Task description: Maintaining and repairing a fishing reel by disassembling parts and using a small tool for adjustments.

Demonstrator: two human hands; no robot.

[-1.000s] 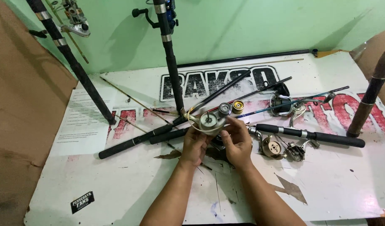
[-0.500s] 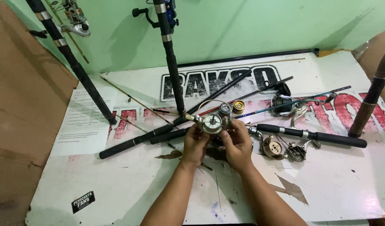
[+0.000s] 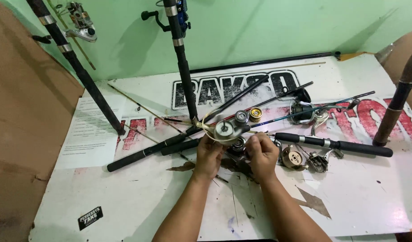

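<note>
Both my hands grip reel (image 3: 224, 131) above desk (image 3: 125, 197): left hand (image 3: 209, 154) fingers clamp body, right hand (image 3: 261, 154) fingers pinch side. Spool off; spare spools (image 3: 248, 116) loose nearby. I judge reassembly pending.

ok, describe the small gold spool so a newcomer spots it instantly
Start at the white table, at the big black lettering near the wall. Just below its middle, beyond both hands, lies the gold spool. Its silver neighbour sits directly left; only this one is yellow-gold.
</note>
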